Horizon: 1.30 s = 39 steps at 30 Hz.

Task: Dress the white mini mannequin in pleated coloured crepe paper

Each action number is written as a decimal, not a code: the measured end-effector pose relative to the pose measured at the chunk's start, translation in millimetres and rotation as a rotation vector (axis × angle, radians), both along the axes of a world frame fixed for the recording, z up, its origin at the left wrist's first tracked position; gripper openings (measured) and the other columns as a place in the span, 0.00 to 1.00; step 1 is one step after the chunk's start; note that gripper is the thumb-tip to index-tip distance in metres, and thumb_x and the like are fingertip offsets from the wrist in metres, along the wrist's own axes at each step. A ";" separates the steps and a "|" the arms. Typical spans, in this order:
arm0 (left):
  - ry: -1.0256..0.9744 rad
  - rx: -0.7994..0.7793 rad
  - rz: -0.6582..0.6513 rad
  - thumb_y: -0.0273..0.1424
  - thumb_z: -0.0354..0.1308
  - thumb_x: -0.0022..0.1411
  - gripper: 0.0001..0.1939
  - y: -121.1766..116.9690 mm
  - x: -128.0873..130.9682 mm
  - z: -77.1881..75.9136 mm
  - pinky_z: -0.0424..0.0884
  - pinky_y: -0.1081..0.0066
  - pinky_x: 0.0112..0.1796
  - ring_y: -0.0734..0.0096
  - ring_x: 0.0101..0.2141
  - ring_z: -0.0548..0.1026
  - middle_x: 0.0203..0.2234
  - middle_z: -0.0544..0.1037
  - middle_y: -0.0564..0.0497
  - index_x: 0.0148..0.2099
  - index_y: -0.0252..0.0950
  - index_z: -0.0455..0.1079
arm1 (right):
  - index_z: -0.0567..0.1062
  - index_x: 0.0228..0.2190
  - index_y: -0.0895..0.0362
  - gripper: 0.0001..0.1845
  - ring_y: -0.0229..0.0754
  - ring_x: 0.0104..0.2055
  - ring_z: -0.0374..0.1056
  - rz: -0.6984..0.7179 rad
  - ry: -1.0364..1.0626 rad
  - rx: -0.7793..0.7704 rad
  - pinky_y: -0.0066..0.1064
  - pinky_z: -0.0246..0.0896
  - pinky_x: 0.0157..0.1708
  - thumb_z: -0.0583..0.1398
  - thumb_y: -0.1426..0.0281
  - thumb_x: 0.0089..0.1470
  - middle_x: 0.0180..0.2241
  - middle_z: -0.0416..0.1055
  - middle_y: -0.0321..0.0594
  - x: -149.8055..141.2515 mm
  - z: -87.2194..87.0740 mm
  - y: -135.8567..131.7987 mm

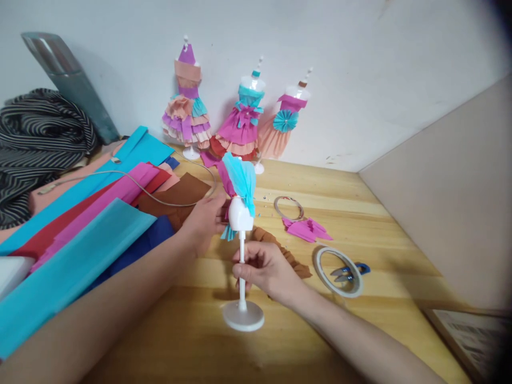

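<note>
A small white dress-form mannequin (240,214) stands upright on a round white base (243,316). Turquoise crepe paper (242,178) covers its upper part, with magenta crepe paper (226,180) at its left side. My right hand (266,266) is closed around the thin stand pole below the torso. At the torso's left side is my left hand (208,217), its fingers bent and its fingertips partly hidden behind the form. Pleated turquoise paper (229,232) shows just under those fingers and appears held by them. Behind my right hand lies a gathered brown paper strip (285,252).
Three dressed mannequins (186,101) stand against the wall. Coloured crepe sheets (76,256), a cable (160,202) and striped cloth (40,133) fill the left. Tape rolls (320,272), blue thread snips (348,274), magenta scraps (306,229) and small beads lie right. A frame (468,341) is front right.
</note>
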<state>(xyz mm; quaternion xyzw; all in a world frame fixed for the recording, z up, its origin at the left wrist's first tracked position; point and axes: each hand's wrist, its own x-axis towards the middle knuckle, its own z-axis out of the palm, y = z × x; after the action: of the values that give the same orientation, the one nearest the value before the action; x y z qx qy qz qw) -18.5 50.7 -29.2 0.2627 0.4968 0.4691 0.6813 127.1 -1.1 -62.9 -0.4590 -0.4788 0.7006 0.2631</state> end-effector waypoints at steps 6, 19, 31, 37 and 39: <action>-0.175 0.051 -0.024 0.45 0.51 0.63 0.15 -5.0 8.9 -2.8 0.68 0.73 0.34 0.71 0.34 0.72 0.31 0.75 0.52 0.39 0.39 0.69 | 0.68 0.23 0.58 0.16 0.34 0.18 0.64 0.011 -0.088 0.191 0.24 0.59 0.17 0.67 0.61 0.42 0.18 0.66 0.32 2.5 -5.6 -1.6; -0.079 -0.041 -0.044 0.41 0.51 0.64 0.13 -3.0 8.4 -23.1 0.69 0.75 0.28 0.73 0.27 0.70 0.27 0.71 0.52 0.35 0.36 0.66 | 0.67 0.23 0.58 0.22 0.33 0.18 0.64 0.023 -0.093 0.058 0.25 0.60 0.17 0.68 0.55 0.38 0.17 0.64 0.30 -7.7 -12.7 -5.6; 0.260 -0.102 -0.216 0.47 0.49 0.62 0.20 5.8 -2.0 -30.9 0.72 0.65 0.29 0.61 0.28 0.75 0.23 0.75 0.46 0.34 0.35 0.70 | 0.67 0.22 0.59 0.23 0.27 0.13 0.57 0.033 -0.081 0.026 0.20 0.53 0.12 0.70 0.56 0.37 0.17 0.62 0.27 -6.8 -15.3 -6.9; 0.214 -0.067 -0.177 0.57 0.50 0.55 0.26 4.9 -4.2 -27.0 0.70 0.69 0.27 0.65 0.26 0.74 0.23 0.75 0.49 0.34 0.37 0.69 | 0.68 0.31 0.59 0.25 0.30 0.15 0.62 0.055 0.007 -0.015 0.21 0.51 0.13 0.68 0.53 0.40 0.20 0.66 0.29 -3.3 -13.4 -6.2; 0.317 0.043 -0.170 0.61 0.47 0.54 0.31 3.7 -6.1 -23.4 0.68 0.69 0.25 0.67 0.22 0.72 0.19 0.74 0.49 0.28 0.36 0.69 | 0.69 0.35 0.59 0.27 0.32 0.16 0.64 0.052 0.039 -0.011 0.22 0.51 0.14 0.67 0.52 0.41 0.21 0.68 0.30 -0.6 -12.8 -4.3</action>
<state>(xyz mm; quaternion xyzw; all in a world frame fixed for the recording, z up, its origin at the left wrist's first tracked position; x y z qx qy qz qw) -24.6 54.4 -52.6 0.3891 0.5639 0.3731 0.6257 126.6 -5.5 -75.7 -0.4343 -0.4815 0.7186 0.2514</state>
